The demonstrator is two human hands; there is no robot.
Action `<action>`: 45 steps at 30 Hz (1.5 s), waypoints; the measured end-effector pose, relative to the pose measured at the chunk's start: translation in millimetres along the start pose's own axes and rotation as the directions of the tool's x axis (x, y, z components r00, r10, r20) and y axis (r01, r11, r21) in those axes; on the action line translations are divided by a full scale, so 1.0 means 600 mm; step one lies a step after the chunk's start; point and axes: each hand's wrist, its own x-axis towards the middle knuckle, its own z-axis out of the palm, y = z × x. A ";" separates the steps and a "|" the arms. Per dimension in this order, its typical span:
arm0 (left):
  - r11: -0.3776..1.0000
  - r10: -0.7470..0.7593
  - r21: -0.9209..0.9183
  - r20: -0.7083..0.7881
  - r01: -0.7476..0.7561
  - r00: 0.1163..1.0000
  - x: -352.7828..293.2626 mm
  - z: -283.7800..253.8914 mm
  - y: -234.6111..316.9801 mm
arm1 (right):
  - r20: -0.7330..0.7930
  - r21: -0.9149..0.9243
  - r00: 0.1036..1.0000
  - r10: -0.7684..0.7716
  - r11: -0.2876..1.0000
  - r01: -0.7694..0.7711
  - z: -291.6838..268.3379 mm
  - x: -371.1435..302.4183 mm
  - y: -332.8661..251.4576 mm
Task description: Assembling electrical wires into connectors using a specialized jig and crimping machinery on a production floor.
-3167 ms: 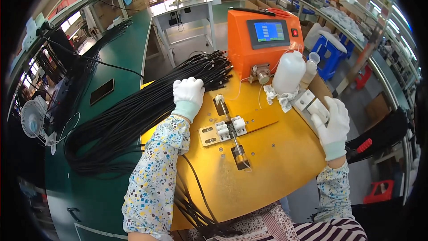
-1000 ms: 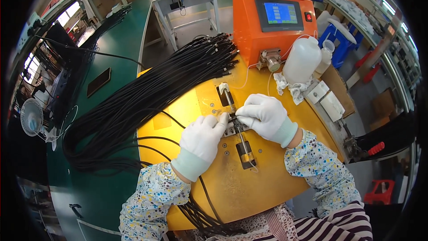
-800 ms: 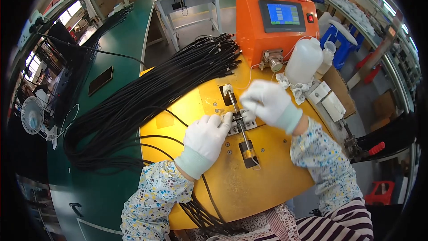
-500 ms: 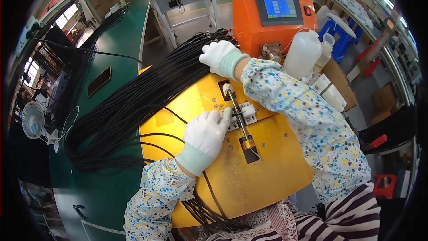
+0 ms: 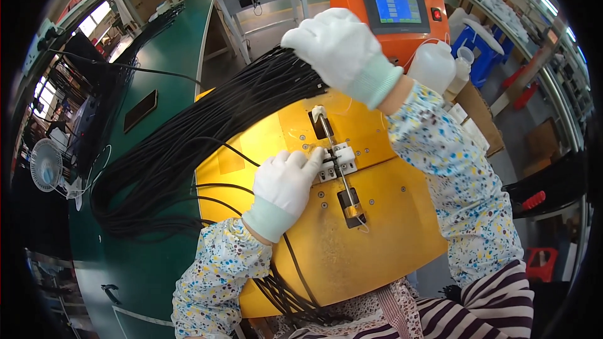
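My left hand (image 5: 284,182), in a white glove, rests on the yellow machine top. Its fingertips are closed on a black cable (image 5: 242,156) at the white clamp block (image 5: 342,162), where a dark cable end shows beside the index finger. A metal rod (image 5: 345,182) crosses this block, between two dark slots. My right hand (image 5: 336,47), gloved too, is raised above the far ends of a thick black cable bundle (image 5: 207,119). Its fingers are curled together, and whatever they hold, if anything, is hidden. The bundle lies bent over the machine's left side.
Behind the right hand stands an orange control box (image 5: 352,0) with a lit screen (image 5: 396,10). White plastic bottles (image 5: 433,66) are to its right. On the green table (image 5: 151,157) lie a phone (image 5: 141,112) and a white fan (image 5: 47,164). More cables (image 5: 286,295) hang at the machine's near edge.
My right hand has lifted off the bundle's far ends, moving up and slightly right. My left hand has stayed at the clamp block, shifting only a little.
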 end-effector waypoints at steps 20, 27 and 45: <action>0.841 0.323 -0.506 0.185 -0.192 0.928 0.024 -0.140 0.010 | 0.442 0.475 0.842 0.309 0.715 -0.512 -0.136 -0.154 -0.069; 0.215 -0.220 -0.800 0.519 0.560 0.826 0.030 -0.078 0.029 | 0.421 0.766 0.894 0.156 0.467 -0.442 -0.139 -0.146 -0.125; 0.115 -0.318 -0.885 0.396 0.450 0.861 0.021 -0.047 0.036 | 0.829 0.554 0.505 0.242 -0.222 -0.802 -0.150 -0.167 -0.097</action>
